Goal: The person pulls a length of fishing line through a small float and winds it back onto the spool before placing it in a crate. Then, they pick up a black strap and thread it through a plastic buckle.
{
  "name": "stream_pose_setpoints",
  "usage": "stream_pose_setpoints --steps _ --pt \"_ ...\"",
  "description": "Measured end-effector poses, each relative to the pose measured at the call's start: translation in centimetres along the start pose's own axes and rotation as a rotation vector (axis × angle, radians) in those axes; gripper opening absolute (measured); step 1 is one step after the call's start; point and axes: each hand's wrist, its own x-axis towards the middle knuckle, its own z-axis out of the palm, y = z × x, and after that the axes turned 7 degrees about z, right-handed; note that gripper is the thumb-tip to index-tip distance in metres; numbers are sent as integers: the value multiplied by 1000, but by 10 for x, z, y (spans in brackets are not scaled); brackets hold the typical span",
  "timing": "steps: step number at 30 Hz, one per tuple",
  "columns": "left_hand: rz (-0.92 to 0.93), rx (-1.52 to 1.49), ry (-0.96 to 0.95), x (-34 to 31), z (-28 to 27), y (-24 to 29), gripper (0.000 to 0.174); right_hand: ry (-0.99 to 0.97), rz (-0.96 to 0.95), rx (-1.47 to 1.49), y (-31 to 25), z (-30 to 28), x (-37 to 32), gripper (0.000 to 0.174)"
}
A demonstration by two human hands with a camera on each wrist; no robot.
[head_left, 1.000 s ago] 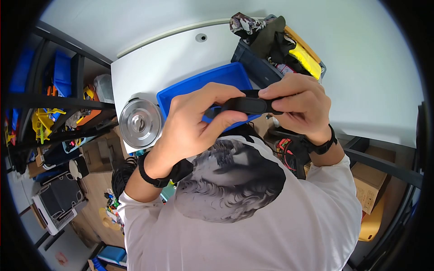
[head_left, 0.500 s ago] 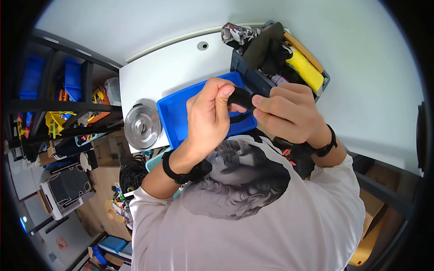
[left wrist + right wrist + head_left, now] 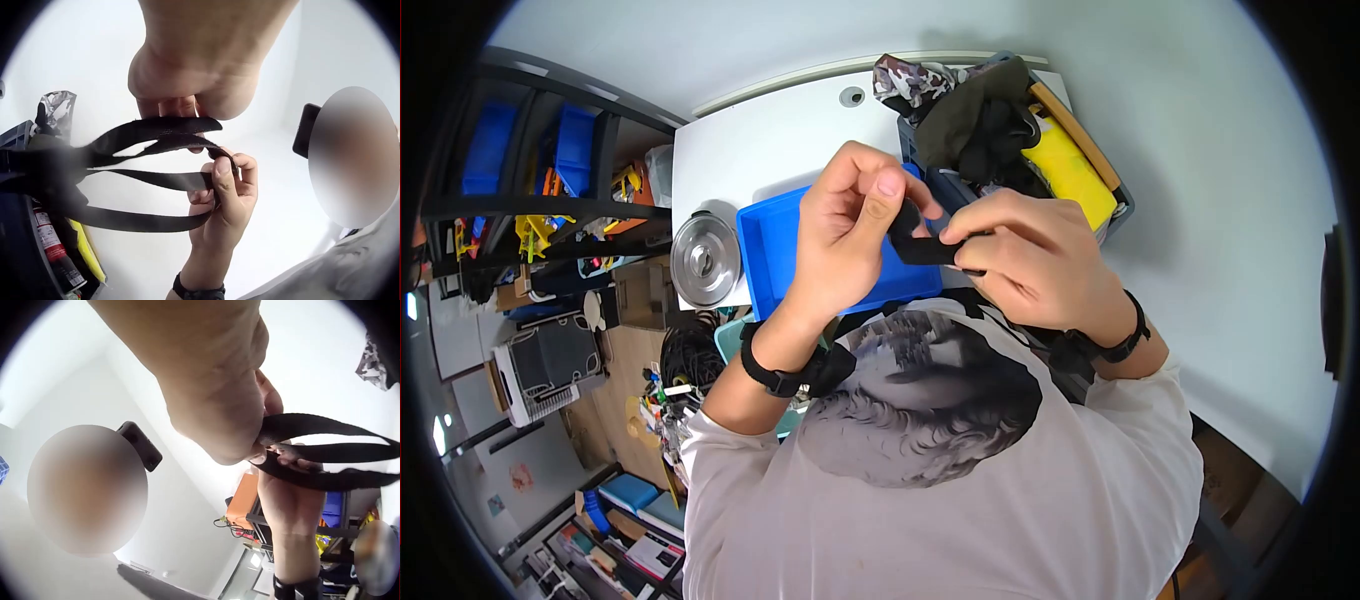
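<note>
Black straps (image 3: 922,250) run between the two hands, above the blue tray (image 3: 775,250). The left hand (image 3: 845,235) has its fingers curled round one end, thumb raised. Close beside it on the right, the right hand (image 3: 1040,262) pinches the strap between thumb and fingers. In the left wrist view several bands of black strap (image 3: 150,178) stretch away from the right hand (image 3: 228,200), which holds their ends; the left hand (image 3: 194,75) partly hides its own fingertips. In the right wrist view the bands (image 3: 337,452) pass between the right hand (image 3: 212,394) and left hand (image 3: 290,500).
A grey-blue crate (image 3: 950,195) with dark cloth, a camouflage item (image 3: 910,82) and a yellow item (image 3: 1065,170) stands behind the right hand. A pot with a metal lid (image 3: 705,260) is left of the tray. Shelves (image 3: 530,207) with blue bins stand at the far left.
The left hand has turned, its palm now more visible and thumb raised. The strap between the hands has changed from a flat black piece to a bent band. The head view has shifted.
</note>
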Motion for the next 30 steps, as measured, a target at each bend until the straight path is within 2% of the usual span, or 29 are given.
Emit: stream_pose_setpoints --steps 3,5,6,8,9,11,12,14,15,17,18,19,21,23,25,26,27,29,30 --pt "-25 31 2 -4 8 -6 24 -68 67 68 7 -11 -4 23" --pt "-144 2 62 -6 13 -8 23 -102 75 86 11 -14 -5 23" --pt "-145 11 75 -6 14 -10 23 -108 68 99 12 -16 -5 23" --pt "-139 119 73 -6 17 -15 38 -92 68 110 13 -22 -7 25" --pt "-140 126 85 -7 14 -18 38 -97 62 120 15 -25 -9 25" --pt "-119 217 -9 -9 6 -25 57 -59 74 73 19 -30 -11 27" --pt "-119 219 -4 -9 7 -28 57 -38 80 92 20 -32 -12 28" --pt "-161 34 -22 -10 11 -34 86 -25 63 92 24 -36 -12 28" --pt "-161 35 -20 -12 11 -39 86 -7 45 89 26 -37 -11 28" --pt "-436 -74 -100 -21 5 -53 103 14 39 95 28 -36 -13 28" --pt "-494 -71 -140 -21 7 -60 109 33 81 101 28 -35 -15 28" --pt "-495 -67 -146 -23 9 -62 109 54 124 104 28 -34 -16 27" --pt "-477 38 -390 -23 17 -61 108 58 173 93 24 -32 -18 27" --pt "-475 89 -385 -18 22 -62 103 61 226 78 20 -34 -23 27" --pt "-379 332 -303 -12 18 -68 84 56 206 55 17 -35 -26 28" --pt "-326 453 -259 -10 17 -69 76 -20 234 110 11 -40 -28 29" --pt "-322 451 -270 -9 15 -68 76 -103 189 174 9 -42 -28 26" --pt "-81 396 -138 -9 11 -63 50 -400 223 247 1 -50 -34 30" --pt "-19 336 -84 -8 12 -56 29 -496 219 305 0 -50 -36 34"
